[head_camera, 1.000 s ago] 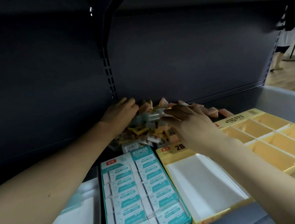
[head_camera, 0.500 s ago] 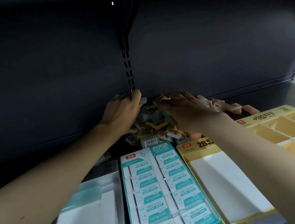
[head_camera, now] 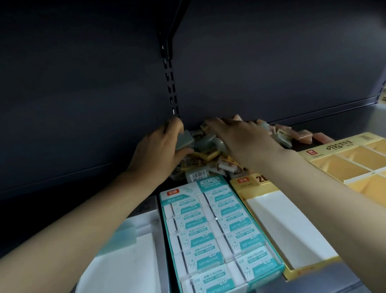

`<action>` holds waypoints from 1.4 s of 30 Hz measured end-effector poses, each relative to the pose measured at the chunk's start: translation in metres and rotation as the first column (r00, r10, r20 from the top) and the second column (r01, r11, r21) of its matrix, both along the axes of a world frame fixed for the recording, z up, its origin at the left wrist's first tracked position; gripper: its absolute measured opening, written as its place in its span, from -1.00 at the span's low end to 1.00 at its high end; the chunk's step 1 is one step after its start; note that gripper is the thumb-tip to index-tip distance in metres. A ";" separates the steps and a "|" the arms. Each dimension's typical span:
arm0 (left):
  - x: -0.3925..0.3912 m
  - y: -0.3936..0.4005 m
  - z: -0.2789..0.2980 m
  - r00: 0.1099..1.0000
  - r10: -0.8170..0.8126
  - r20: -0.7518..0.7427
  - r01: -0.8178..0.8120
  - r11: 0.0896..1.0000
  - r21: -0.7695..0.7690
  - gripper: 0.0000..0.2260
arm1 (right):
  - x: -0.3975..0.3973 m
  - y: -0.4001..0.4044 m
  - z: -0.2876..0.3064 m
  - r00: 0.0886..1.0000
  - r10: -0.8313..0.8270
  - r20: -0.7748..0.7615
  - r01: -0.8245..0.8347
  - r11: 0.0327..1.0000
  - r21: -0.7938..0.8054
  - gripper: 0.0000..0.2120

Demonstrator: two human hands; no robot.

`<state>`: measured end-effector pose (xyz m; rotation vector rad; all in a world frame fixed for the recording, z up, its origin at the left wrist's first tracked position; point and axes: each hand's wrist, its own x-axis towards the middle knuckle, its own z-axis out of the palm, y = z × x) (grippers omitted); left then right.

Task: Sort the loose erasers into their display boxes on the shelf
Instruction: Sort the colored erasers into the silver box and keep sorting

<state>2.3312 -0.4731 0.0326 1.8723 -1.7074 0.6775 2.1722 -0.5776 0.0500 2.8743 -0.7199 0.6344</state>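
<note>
A heap of loose erasers point(head_camera: 209, 159), grey-green, yellow, pink and white, lies at the back of the shelf against the dark rear panel. My left hand point(head_camera: 160, 152) is at the heap's left side, fingers closed on a grey-green eraser point(head_camera: 184, 140). My right hand point(head_camera: 240, 138) lies palm down on top of the heap with fingers spread; whether it holds anything is hidden. In front stand a teal display box point(head_camera: 170, 217) full of wrapped erasers, a yellow box point(head_camera: 244, 188) with a bare white floor, a divided yellow tray point(head_camera: 355, 172) and a white box point(head_camera: 118, 267).
A slotted upright point(head_camera: 170, 78) runs down the rear panel just above my left hand. More pink and cream erasers point(head_camera: 302, 135) trail to the right behind the divided tray. The shelf's grey side wall point(head_camera: 379, 117) rises at the far right.
The view has shifted so the boxes sit further right. My left hand now shows a grey-green eraser between its fingers. My right hand has spread flatter over the heap.
</note>
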 end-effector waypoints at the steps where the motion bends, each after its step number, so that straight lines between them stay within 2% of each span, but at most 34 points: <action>1: -0.001 0.004 0.000 0.998 -0.005 -0.070 0.005 1.000 0.004 -0.62 | 0.001 0.006 0.003 1.000 0.009 0.017 -0.010 0.998 0.057 -0.46; 3: -0.003 0.012 0.001 0.979 0.001 -0.206 0.002 1.000 0.014 -0.52 | 0.004 0.019 0.008 0.999 0.026 0.034 -0.030 0.990 0.137 -0.51; 5: -0.004 0.022 0.003 0.951 0.039 -0.308 -0.031 0.999 0.032 -0.49 | 0.005 0.031 0.011 0.999 0.023 0.049 -0.030 0.989 0.146 -0.62; 7: -0.003 0.035 0.005 0.934 0.084 -0.347 -0.067 0.996 0.061 -0.56 | 0.009 0.042 0.011 0.999 0.046 0.028 -0.048 0.995 0.083 -0.70; 9: -0.003 0.051 0.006 0.889 0.084 -0.450 -0.056 0.996 0.076 -0.66 | 0.017 0.051 0.011 0.979 0.154 0.136 -0.173 0.975 0.141 -0.77; 11: -0.005 0.070 0.009 0.752 0.030 -0.658 0.019 0.997 0.068 -0.77 | 0.027 0.063 0.012 0.909 0.265 0.321 -0.369 0.871 0.325 -0.89; 12: -0.007 0.080 0.011 0.681 0.016 -0.732 0.048 0.997 0.067 -0.79 | 0.032 0.069 0.013 0.873 0.270 0.405 -0.439 0.796 0.417 -0.87; 15: -0.003 0.110 0.009 0.573 -0.010 -0.820 0.033 0.999 0.011 -0.76 | 0.044 0.085 0.017 0.838 0.140 0.527 -0.522 0.488 0.700 -0.87; 17: -0.001 0.129 0.009 0.498 -0.048 -0.866 0.012 0.999 -0.049 -0.73 | 0.051 0.092 0.015 0.833 0.101 0.544 -0.542 0.348 0.765 -0.87; 20: -0.001 0.149 0.005 0.411 -0.134 -0.902 0.038 0.991 -0.130 -0.69 | 0.058 0.102 0.009 0.828 0.079 0.555 -0.554 0.270 0.788 -0.86; 24: 0.002 0.164 -0.005 0.415 -0.170 -0.894 0.049 0.985 -0.165 -0.69 | 0.061 0.113 0.000 0.845 0.119 0.522 -0.535 0.218 0.816 -0.76; 29: 0.002 0.177 -0.008 0.454 -0.094 -0.886 -0.009 0.994 -0.110 -0.70 | 0.048 0.116 -0.004 0.891 0.235 0.388 -0.449 0.338 0.827 -0.69; 31: 0.001 0.179 -0.009 0.452 -0.070 -0.889 -0.026 0.995 -0.092 -0.70 | 0.045 0.115 -0.008 0.905 0.226 0.360 -0.420 0.341 0.841 -0.73; 36: -0.001 0.180 -0.016 0.506 -0.011 -0.862 -0.004 1.000 -0.015 -0.67 | 0.041 0.112 -0.018 0.911 0.201 0.360 -0.407 0.302 0.862 -0.83; 42: -0.001 0.180 -0.021 0.550 0.030 -0.834 -0.048 0.999 0.004 -0.64 | 0.037 0.110 -0.022 0.897 0.129 0.423 -0.439 0.138 0.888 -0.78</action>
